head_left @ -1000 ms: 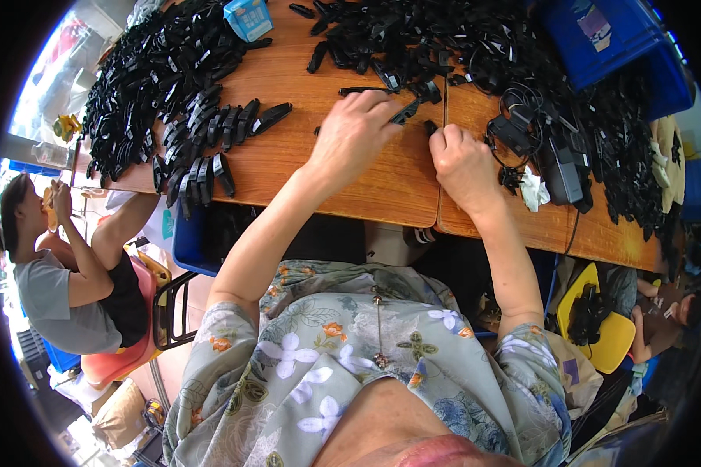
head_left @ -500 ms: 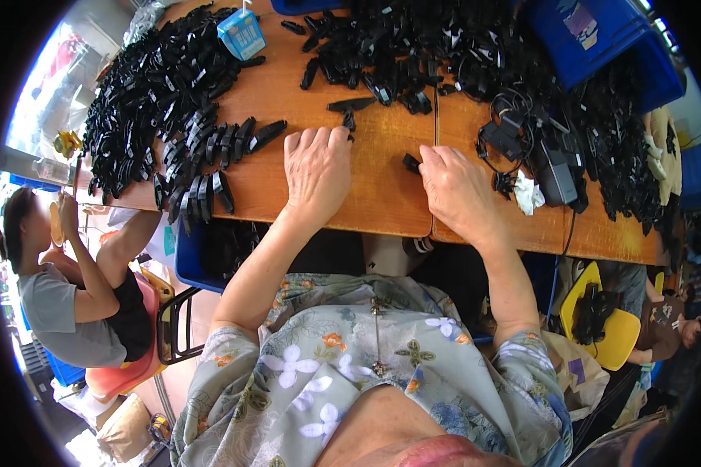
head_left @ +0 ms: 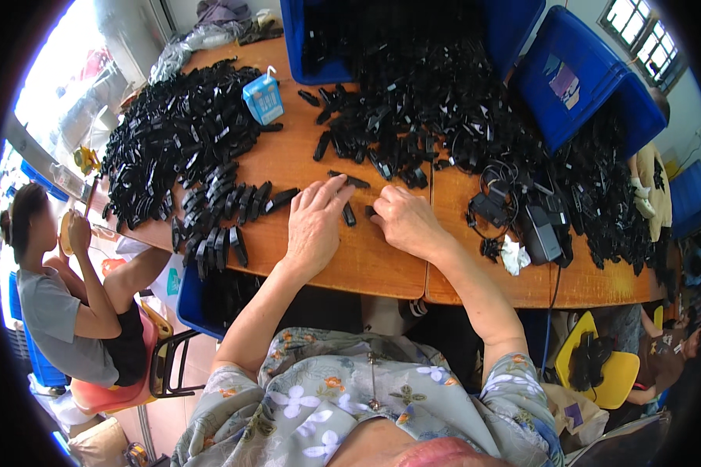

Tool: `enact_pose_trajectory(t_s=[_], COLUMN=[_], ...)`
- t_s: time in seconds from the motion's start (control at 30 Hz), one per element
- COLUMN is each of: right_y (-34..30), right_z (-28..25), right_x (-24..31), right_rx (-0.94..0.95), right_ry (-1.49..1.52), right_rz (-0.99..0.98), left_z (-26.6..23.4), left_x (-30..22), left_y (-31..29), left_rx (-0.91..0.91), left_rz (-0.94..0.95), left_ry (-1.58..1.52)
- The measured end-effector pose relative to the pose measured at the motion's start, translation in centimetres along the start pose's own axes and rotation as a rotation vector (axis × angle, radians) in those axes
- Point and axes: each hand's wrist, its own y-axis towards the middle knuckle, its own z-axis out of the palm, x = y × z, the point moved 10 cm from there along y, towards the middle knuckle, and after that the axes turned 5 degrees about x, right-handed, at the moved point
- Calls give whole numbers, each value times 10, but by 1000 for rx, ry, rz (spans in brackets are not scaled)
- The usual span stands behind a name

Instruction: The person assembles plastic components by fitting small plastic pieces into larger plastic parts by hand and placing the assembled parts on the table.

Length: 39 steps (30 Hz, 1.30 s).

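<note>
My left hand rests over the table with its fingers stretched forward. Its fingertips meet a slim black plastic piece, and another short black piece lies just right of the fingers. My right hand is closed in a pinch on a small black plastic piece, mostly covered by the fingertips. Left of my left hand, black plastic pieces lie in rough rows, joining a large heap of similar pieces.
A blue drink carton stands by the left heap. Another black heap spreads below a blue bin. Cables and a black adapter lie right, beside crumpled white tissue. A seated person is at left.
My right hand has moved left toward my left hand, still pinching the small piece. My left fingers have uncurled and reached to the slim piece. The view has tilted up.
</note>
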Motion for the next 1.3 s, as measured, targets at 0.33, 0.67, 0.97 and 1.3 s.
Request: enact_pose_trajectory(t_s=[0.33,0.67,0.97,1.3], right_y=[3,4,1,-9], right_z=[-14,-10,-9,-29], right_x=[-24,-28,-4,-99], right_rx=[-195,62,-165,-403], right_ry=[490,381,216,-118], right_rz=[-169,-129,-190,239], left_z=[36,40,44,7], left_x=[18,23,15,43], left_y=[13,12,8,-3], left_rx=[192,227,229,-105], left_rz=[-17,-55,-54,-284], left_ry=[-235,-241,-257,139])
